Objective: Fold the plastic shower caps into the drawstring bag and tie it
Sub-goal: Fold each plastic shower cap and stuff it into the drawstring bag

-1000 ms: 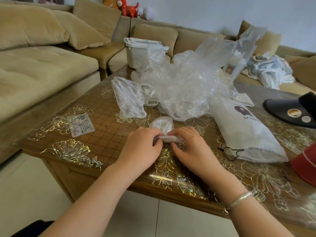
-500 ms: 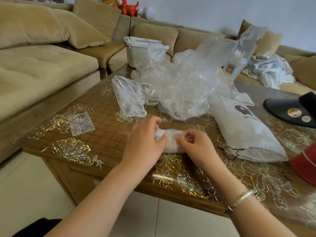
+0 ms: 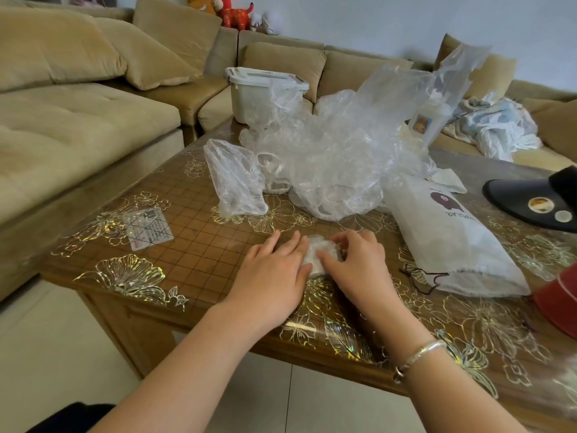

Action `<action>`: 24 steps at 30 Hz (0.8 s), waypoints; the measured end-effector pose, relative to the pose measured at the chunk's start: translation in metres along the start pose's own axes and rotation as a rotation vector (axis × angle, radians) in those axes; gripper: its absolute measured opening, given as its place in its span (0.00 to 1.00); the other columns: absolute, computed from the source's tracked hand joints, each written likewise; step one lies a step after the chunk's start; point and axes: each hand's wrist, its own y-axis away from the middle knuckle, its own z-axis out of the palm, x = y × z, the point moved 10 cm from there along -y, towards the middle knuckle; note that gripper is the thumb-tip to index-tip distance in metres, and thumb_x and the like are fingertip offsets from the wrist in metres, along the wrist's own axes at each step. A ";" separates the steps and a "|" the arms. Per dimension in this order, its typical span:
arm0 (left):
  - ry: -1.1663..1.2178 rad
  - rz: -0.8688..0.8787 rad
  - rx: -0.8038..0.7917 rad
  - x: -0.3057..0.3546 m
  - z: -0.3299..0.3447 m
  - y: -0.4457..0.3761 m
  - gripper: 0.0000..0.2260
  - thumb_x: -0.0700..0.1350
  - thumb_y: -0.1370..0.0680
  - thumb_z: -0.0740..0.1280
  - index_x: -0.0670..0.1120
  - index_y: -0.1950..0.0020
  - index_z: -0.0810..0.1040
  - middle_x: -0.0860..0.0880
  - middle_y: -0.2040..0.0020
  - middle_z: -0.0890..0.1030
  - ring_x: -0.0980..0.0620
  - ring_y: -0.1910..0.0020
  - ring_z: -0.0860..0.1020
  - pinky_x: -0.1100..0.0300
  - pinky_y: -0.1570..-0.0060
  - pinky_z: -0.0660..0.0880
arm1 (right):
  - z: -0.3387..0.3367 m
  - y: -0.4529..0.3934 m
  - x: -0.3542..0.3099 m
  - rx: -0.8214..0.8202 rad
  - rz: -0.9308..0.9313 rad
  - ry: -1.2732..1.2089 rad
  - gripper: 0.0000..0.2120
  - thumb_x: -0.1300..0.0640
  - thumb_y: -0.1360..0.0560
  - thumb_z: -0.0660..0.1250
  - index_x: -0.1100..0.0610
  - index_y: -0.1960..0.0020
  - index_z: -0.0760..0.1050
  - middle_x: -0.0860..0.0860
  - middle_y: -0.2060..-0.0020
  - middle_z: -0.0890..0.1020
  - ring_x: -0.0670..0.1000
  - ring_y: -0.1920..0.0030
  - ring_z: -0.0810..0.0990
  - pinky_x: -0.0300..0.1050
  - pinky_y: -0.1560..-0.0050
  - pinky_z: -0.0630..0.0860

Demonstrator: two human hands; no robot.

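1. A folded shower cap (image 3: 318, 256), a small clear wad, lies on the table (image 3: 199, 260) near the middle of its near edge, between the two hands.
2. The left hand (image 3: 271, 276) lies flat on the table with its fingers straight and spread a little, its thumb side touching the left of the wad.
3. The right hand (image 3: 356, 270) rests on the right side of the wad, fingers bent over it and thumb against its near face, pressing it down.
4. A bracelet (image 3: 418, 357) circles the right wrist.
5. The white drawstring bag (image 3: 449, 242) lies on its side toward the right edge of the table, its mouth and dark cord (image 3: 421, 279) facing the near edge, just right of the right hand.
6. A large heap of loose clear shower caps (image 3: 337, 157) fills the middle of the table toward the far edge.
7. One flattened clear cap (image 3: 234, 179) lies at the left of the heap.
8. A white lidded box (image 3: 262, 92) stands at the far edge behind the heap.
9. A small card (image 3: 148, 228) lies toward the left edge of the table.
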 end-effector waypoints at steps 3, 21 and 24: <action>-0.015 0.002 -0.009 -0.001 0.002 0.000 0.24 0.56 0.15 0.46 0.54 0.19 0.48 0.56 0.19 0.48 0.50 0.20 0.44 0.51 0.24 0.47 | 0.001 -0.003 0.004 -0.046 0.036 0.035 0.15 0.47 0.25 0.67 0.50 0.40 0.75 0.50 0.44 0.72 0.54 0.39 0.68 0.44 0.46 0.60; 1.152 -0.210 0.247 0.027 -0.024 -0.008 0.15 0.43 0.23 0.71 0.55 0.40 0.73 0.56 0.46 0.77 0.63 0.51 0.76 0.73 0.65 0.72 | -0.064 0.031 0.006 -0.015 -0.059 -0.758 0.15 0.64 0.22 0.66 0.53 0.40 0.66 0.56 0.54 0.81 0.44 0.66 0.81 0.39 0.65 0.80; 1.174 -0.148 0.254 0.058 -0.024 -0.010 0.15 0.41 0.24 0.71 0.52 0.40 0.74 0.59 0.51 0.75 0.67 0.56 0.74 0.79 0.68 0.70 | -0.093 0.043 0.013 0.020 -0.152 -0.666 0.20 0.68 0.22 0.63 0.49 0.37 0.67 0.51 0.51 0.78 0.47 0.67 0.78 0.43 0.68 0.80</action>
